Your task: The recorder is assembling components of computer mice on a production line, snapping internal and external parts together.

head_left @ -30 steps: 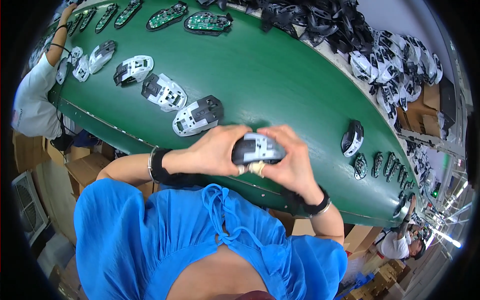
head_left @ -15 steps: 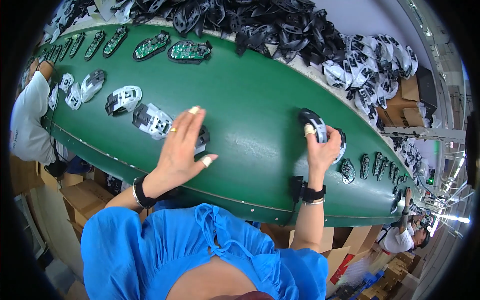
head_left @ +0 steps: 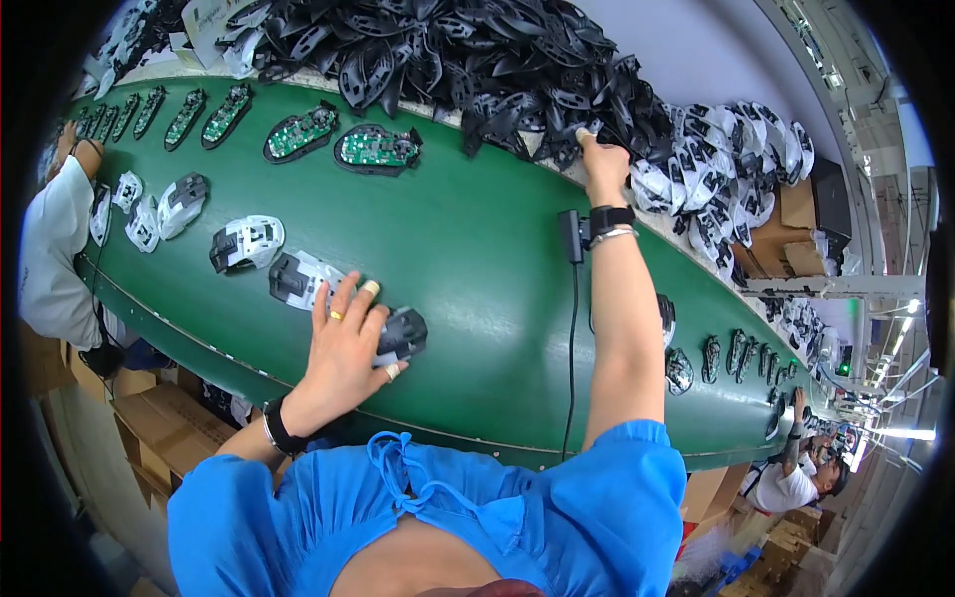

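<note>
My left hand (head_left: pixel 343 343) is bent over a dark-and-white computer mouse shell (head_left: pixel 403 336), thumb on its near side and fingers on its far side; the palm hides part of it. Just beyond lies another white-and-black mouse shell (head_left: pixel 303 279). Stretched out to the far right, my right hand (head_left: pixel 605 164) is at the edge of a pile of black plastic mouse shells (head_left: pixel 477 60). Its fingers are curled at a black shell, mostly hidden from view. Light covers wrap some fingertips. Behind my right forearm a mouse part (head_left: pixel 667 316) is partly hidden.
On the green bench (head_left: pixel 487 289), mouse bases with green circuit boards (head_left: pixel 378 149) line the far left side. More white shells (head_left: pixel 247 242) lie left, and finished-looking dark parts (head_left: pixel 679 370) right. White shells (head_left: pixel 711 169) are heaped far right. A cable (head_left: pixel 572 368) hangs from my right wrist device.
My right hand has left the mouse at the right and reached out to the black shell pile. My left hand has lowered and closed about the dark-and-white shell. The whole view has shifted slightly.
</note>
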The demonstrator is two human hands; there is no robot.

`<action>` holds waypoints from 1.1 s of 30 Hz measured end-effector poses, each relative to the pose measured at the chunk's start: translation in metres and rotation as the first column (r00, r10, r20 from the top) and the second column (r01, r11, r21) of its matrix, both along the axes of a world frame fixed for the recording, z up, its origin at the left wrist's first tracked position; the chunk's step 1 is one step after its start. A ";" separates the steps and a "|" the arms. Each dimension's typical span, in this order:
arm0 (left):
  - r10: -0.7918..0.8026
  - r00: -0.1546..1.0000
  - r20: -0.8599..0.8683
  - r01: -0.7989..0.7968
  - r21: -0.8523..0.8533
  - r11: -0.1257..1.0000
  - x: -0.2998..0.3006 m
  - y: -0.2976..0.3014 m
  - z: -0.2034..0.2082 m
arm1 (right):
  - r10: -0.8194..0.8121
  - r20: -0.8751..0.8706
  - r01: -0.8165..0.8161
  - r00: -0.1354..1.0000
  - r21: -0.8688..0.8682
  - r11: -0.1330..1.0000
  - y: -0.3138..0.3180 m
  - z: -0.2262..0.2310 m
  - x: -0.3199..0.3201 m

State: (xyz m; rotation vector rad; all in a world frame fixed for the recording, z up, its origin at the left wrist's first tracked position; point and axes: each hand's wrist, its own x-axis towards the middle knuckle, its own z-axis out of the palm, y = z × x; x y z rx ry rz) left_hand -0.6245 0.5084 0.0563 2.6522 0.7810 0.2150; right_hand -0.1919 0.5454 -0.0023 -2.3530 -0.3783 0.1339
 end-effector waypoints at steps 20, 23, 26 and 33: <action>0.629 0.763 0.148 0.300 -0.943 -0.142 0.021 0.009 0.006 | 0.762 0.344 -0.722 0.549 -0.266 0.639 -0.145 0.036 -0.179; 0.638 0.761 0.118 0.256 -0.958 -0.128 0.030 0.004 0.010 | 0.621 0.004 -0.621 0.783 -0.036 0.783 -0.147 0.037 -0.170; 0.702 0.699 0.137 0.263 -0.962 -0.074 0.035 -0.002 0.002 | 0.613 -0.365 -0.359 0.701 0.562 0.745 -0.149 0.055 -0.179; 0.743 0.641 0.191 0.252 -0.967 0.032 0.056 -0.021 0.011 | 0.741 -0.431 0.045 0.516 0.877 0.479 -0.144 0.090 -0.246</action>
